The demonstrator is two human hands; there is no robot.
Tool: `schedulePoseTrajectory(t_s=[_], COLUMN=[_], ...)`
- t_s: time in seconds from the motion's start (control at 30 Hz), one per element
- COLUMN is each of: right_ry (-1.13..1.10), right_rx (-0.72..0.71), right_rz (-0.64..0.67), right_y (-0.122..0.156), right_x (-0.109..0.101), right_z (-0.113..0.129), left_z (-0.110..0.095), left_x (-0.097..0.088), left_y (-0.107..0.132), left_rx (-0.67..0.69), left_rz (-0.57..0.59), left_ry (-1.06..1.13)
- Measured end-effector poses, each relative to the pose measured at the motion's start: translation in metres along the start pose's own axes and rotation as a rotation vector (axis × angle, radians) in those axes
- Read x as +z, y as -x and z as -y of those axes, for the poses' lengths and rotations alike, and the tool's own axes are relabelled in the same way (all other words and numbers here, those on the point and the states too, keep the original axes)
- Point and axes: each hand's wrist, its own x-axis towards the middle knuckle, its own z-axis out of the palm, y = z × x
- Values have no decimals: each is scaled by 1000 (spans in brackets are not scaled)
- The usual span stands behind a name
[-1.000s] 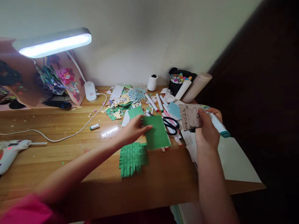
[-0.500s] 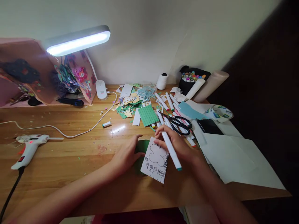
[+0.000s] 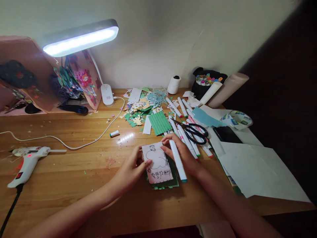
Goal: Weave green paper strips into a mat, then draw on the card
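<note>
My left hand [image 3: 132, 168] is closed on a white card [image 3: 156, 158], its thumb pressed on the front. Black line drawings cover the card: a large rounded four-lobed outline, with small stars and other shapes below. Behind it lies a green paper piece [image 3: 175, 180] with a ragged lower edge. In my right hand [image 3: 187, 155] a white marker [image 3: 178, 162] is gripped, its teal end pointing toward me. The right fingertips also reach the card's upper right edge. Just beyond the hands lie a ridged green square [image 3: 159, 122] and black-handled scissors [image 3: 195, 132] on loose markers.
Paper scraps [image 3: 137, 112] pile up at the back. On the left are a glue gun [image 3: 28, 162] with a lit red light, a white cable, and a marker cap [image 3: 114, 133]. Tape [image 3: 236, 119], a phone [image 3: 227, 135] and white sheets [image 3: 264, 168] lie right. A lamp [image 3: 83, 39] hangs above.
The white card has shifted left and turned more upright, over the green paper. My left thumb now presses on its front. The marker stays in my right hand.
</note>
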Motion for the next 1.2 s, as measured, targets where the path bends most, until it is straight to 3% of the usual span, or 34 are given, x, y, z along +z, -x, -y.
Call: schedulePoseTrajectory(t_s=[0.13,0.3,0.43,0.57,0.67,0.8,0.97,1.2], right_ry=[-99,-7,152,221,235,248,392,353], right_rx=[73,113,76,51,34,20,93,114], right_rz=[-43,72,110,104,81,16,81,54], right_y=[-2,0,2,3,3,5,6,7], right_x=[-3,-3,-3,-2,-2,-7,-14,-12], right_z=[-9,-15,-14,-14,-16,-19,-14,-12], left_z=[-2,2,12,15,14,12,8,5], left_x=[-14,-26,-29,-30,-30,-30,-25,-19], left_y=[1,2,9,15,16,13,10,12], left_rx=[-63,-110,-160,-74,-30,17,23,16], left_rz=[-62,-54,-17,-53,-27,-18,-29,-39], left_ry=[165,188,-84,-523,-646,-644,-600,-518])
